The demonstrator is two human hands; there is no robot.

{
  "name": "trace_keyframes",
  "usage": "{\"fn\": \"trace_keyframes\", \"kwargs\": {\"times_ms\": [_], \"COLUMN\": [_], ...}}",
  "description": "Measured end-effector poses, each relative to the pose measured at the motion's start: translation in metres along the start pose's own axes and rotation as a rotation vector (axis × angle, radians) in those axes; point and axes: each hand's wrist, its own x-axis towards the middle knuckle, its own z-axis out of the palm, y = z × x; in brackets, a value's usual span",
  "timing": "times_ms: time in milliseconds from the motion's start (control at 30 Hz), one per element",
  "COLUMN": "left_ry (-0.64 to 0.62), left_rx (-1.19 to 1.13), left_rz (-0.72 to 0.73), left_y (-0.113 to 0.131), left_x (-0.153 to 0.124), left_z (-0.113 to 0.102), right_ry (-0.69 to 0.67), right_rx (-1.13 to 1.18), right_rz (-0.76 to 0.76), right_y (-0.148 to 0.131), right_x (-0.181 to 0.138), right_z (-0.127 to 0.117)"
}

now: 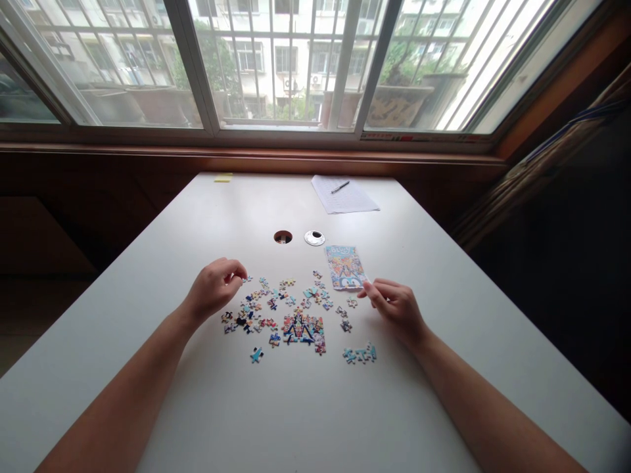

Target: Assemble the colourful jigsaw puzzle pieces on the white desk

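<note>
Several loose jigsaw pieces (276, 299) lie scattered on the white table (296, 407). A joined block of pieces (303, 328) sits in front of them, and a short joined strip (361, 354) lies to its right. My left hand (215, 288) is curled at the left edge of the scatter, fingertips pinched close to a small piece; whether it holds one I cannot make out. My right hand (394, 305) rests with fingers curled beside the lower right corner of the colourful reference picture (346, 267), its fingertips touching or just short of the card.
Behind the puzzle are a round cable hole (282, 237) and its loose metal cap (314, 238). At the far edge lie a sheet of paper (344, 195) with a pen (340, 187) and a yellow sticky note (223, 177). A wide window spans the back wall.
</note>
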Motion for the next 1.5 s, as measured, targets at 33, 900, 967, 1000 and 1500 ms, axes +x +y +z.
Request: {"fn": "trace_keyframes", "kwargs": {"times_ms": [33, 900, 967, 1000, 1500], "left_ry": [-0.028, -0.415, -0.414, -0.413, -0.387], "left_rx": [-0.003, -0.003, 0.001, 0.004, 0.002], "left_rz": [0.019, 0.289, 0.288, 0.288, 0.301], "left_y": [-0.003, -0.015, -0.016, -0.016, -0.013], "left_x": [0.0, -0.001, -0.001, -0.001, 0.0], "left_z": [-0.001, -0.005, -0.005, -0.004, -0.004], "right_ry": [-0.001, 0.001, -0.001, -0.002, -0.003], "right_rx": [-0.002, 0.007, 0.008, 0.008, 0.003], "right_rz": [-0.001, -0.008, -0.003, -0.001, -0.009], "right_y": [0.0, 0.001, 0.002, 0.002, 0.001], "right_x": [0.0, 0.0, 0.0, 0.0, 0.001], "right_z": [0.0, 0.001, 0.001, 0.001, 0.0]}}
